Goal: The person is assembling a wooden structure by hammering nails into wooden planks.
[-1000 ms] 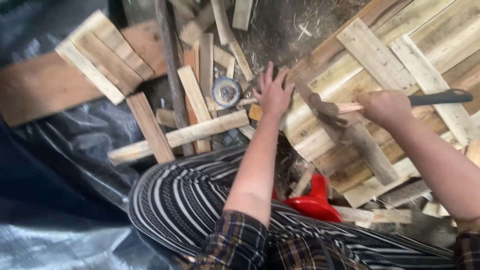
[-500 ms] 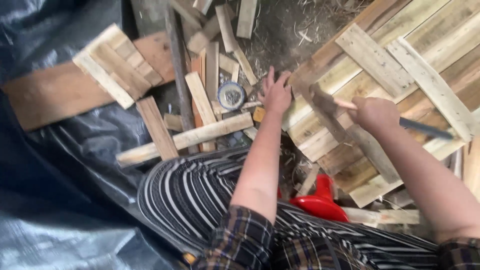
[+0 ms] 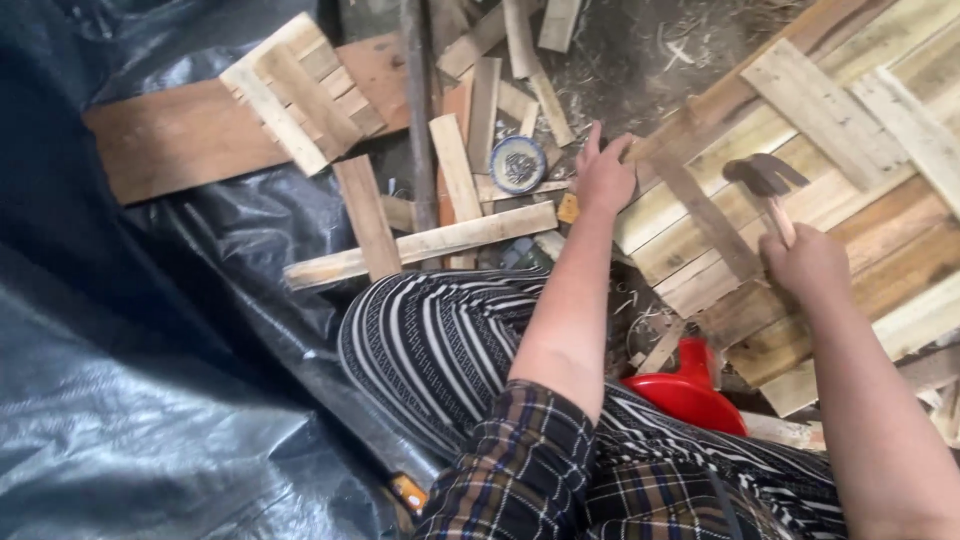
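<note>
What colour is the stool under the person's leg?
Bright red; the stool shows best in the head view, partly hidden beneath the striped trousers.

Lighting's soft, even daylight, no hard shadows anywhere, and the pale wooden pallet is the brightest, cleanest part of the shot. Left of the pallet the black plastic sheet goes really dark, with just some dull grey sheen on its wrinkles, no real glare. The hammer head over the pallet is smeared with motion blur, the plaid sleeve below and left of it is soft and a bit out of focus, and the whole frame looks slightly tilted and stretched towards the edges.
</note>
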